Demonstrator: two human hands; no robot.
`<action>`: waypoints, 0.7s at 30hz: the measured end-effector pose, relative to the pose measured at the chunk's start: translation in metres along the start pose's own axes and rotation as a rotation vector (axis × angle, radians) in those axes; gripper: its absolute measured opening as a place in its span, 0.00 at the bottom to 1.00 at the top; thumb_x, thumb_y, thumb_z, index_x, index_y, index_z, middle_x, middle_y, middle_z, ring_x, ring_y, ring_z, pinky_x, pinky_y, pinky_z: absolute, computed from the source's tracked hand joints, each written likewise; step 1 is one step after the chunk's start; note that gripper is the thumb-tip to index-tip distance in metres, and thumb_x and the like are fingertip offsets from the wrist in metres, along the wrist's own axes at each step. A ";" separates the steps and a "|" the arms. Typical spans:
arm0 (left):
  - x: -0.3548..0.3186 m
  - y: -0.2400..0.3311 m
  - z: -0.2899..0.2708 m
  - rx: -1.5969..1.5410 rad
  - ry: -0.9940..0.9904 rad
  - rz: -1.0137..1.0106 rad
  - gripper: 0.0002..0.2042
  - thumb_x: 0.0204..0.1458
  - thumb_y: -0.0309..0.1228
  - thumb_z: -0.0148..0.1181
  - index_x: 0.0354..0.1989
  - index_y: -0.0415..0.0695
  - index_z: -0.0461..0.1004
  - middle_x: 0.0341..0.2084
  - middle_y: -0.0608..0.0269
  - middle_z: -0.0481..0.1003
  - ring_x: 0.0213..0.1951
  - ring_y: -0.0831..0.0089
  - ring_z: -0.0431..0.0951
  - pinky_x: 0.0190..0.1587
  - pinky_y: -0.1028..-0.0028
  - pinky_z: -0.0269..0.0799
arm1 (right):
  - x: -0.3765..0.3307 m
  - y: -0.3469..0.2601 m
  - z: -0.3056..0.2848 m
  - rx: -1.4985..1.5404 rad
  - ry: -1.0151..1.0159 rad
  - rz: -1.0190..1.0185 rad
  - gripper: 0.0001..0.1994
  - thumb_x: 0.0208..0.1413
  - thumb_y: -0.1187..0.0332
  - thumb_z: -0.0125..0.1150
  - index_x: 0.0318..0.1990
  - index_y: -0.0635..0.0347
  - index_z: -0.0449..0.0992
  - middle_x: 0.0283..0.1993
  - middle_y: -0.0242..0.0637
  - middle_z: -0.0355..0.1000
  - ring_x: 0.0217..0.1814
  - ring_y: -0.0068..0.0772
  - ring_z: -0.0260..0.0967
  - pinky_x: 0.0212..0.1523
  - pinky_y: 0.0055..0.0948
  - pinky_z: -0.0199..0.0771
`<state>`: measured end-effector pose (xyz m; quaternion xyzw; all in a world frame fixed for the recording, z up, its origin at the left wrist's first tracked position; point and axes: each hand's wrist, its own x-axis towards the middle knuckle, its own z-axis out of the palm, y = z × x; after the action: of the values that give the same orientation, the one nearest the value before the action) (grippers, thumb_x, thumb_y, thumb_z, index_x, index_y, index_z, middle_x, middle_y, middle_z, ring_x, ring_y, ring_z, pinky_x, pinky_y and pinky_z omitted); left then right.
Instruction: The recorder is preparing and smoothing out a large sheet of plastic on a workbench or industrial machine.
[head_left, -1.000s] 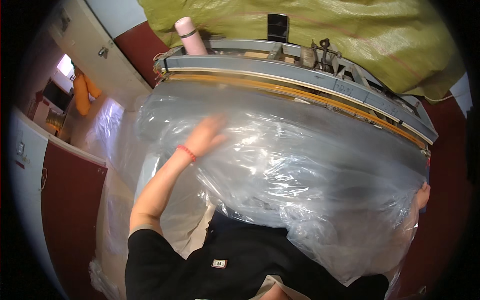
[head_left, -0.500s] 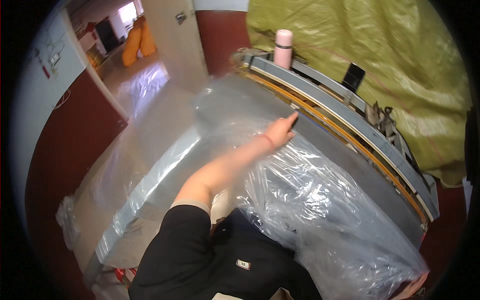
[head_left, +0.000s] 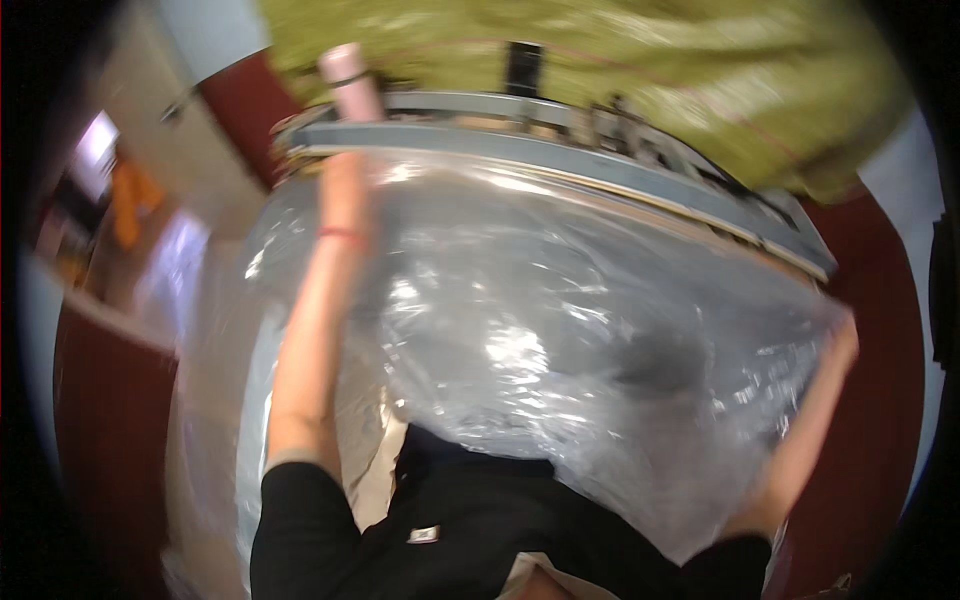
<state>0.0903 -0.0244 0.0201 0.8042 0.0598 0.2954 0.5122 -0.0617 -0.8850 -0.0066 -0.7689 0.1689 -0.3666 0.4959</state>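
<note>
The right hand (head_left: 843, 337) pinches the plastic sheet (head_left: 560, 270) at its edge; the left hand (head_left: 345, 182), near the frame (head_left: 560, 156), is too blurred to tell its grip.

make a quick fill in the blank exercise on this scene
1. The red band is worn on the ____ wrist.
2. The bottle by the metal frame is coloured ____.
3. The hand farther from that bottle, at the clear plastic sheet, is the ____ one.

Missing words: left; pink; right
</note>
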 end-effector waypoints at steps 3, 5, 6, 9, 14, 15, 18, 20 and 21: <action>-0.003 -0.020 0.020 -0.095 0.207 0.046 0.09 0.50 0.32 0.46 0.21 0.42 0.64 0.18 0.69 0.62 0.24 0.80 0.61 0.27 0.78 0.59 | -0.026 -0.033 0.092 -0.860 0.379 -0.176 0.13 0.53 0.61 0.45 0.31 0.62 0.72 0.33 0.44 0.70 0.38 0.40 0.66 0.39 0.34 0.64; 0.014 -0.098 0.017 0.074 0.168 0.059 0.08 0.50 0.32 0.48 0.22 0.42 0.64 0.18 0.69 0.63 0.24 0.80 0.61 0.28 0.79 0.61 | -0.018 0.038 0.117 -0.549 0.316 -0.493 0.09 0.53 0.67 0.46 0.30 0.63 0.70 0.28 0.42 0.69 0.33 0.38 0.66 0.37 0.33 0.65; 0.017 -0.122 0.011 0.155 0.185 0.106 0.08 0.50 0.32 0.48 0.23 0.42 0.64 0.19 0.68 0.64 0.23 0.80 0.61 0.27 0.78 0.61 | -0.026 0.040 0.145 -0.430 0.318 -0.335 0.08 0.52 0.68 0.49 0.28 0.64 0.69 0.25 0.39 0.68 0.29 0.32 0.64 0.35 0.30 0.65; 0.033 -0.128 0.026 0.054 0.180 0.099 0.08 0.50 0.32 0.50 0.22 0.43 0.65 0.17 0.71 0.63 0.21 0.82 0.60 0.24 0.81 0.59 | -0.023 0.020 0.159 -0.271 0.288 -0.112 0.08 0.52 0.68 0.51 0.28 0.64 0.69 0.23 0.35 0.67 0.27 0.25 0.63 0.32 0.26 0.64; 0.044 -0.130 0.041 -0.118 0.138 0.021 0.09 0.49 0.31 0.54 0.20 0.44 0.65 0.14 0.76 0.62 0.19 0.86 0.57 0.22 0.85 0.54 | -0.009 0.029 0.169 0.035 0.270 -0.022 0.07 0.49 0.69 0.55 0.28 0.63 0.68 0.22 0.30 0.66 0.25 0.20 0.62 0.29 0.21 0.63; 0.044 -0.131 0.040 -0.115 0.135 0.020 0.09 0.49 0.31 0.54 0.20 0.44 0.65 0.14 0.76 0.62 0.19 0.86 0.57 0.22 0.85 0.54 | -0.009 0.030 0.172 0.034 0.271 -0.017 0.07 0.49 0.69 0.55 0.28 0.63 0.68 0.22 0.30 0.66 0.25 0.20 0.62 0.29 0.21 0.63; 0.043 -0.136 0.037 -0.153 0.169 -0.036 0.09 0.48 0.31 0.54 0.19 0.44 0.65 0.14 0.76 0.62 0.18 0.86 0.58 0.20 0.85 0.54 | -0.001 0.043 0.175 -0.141 0.436 -0.099 0.07 0.48 0.67 0.57 0.26 0.60 0.67 0.18 0.27 0.63 0.19 0.16 0.57 0.21 0.18 0.58; 0.049 -0.135 0.034 -0.128 0.148 -0.097 0.07 0.48 0.30 0.53 0.21 0.44 0.64 0.14 0.75 0.61 0.18 0.85 0.60 0.19 0.84 0.57 | 0.015 0.073 0.158 -0.114 0.528 -0.121 0.07 0.48 0.68 0.56 0.29 0.59 0.66 0.18 0.28 0.63 0.19 0.18 0.59 0.19 0.18 0.59; 0.042 -0.138 0.017 -0.086 0.176 -0.118 0.07 0.48 0.30 0.53 0.21 0.44 0.64 0.14 0.75 0.61 0.18 0.85 0.60 0.19 0.84 0.57 | -0.005 0.027 0.178 0.173 0.371 0.163 0.06 0.49 0.70 0.53 0.32 0.59 0.65 0.20 0.31 0.64 0.19 0.20 0.60 0.17 0.19 0.60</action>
<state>0.1624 0.0432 -0.0859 0.7475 0.1388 0.3365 0.5556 0.0679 -0.7802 -0.0749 -0.6267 0.2865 -0.4736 0.5485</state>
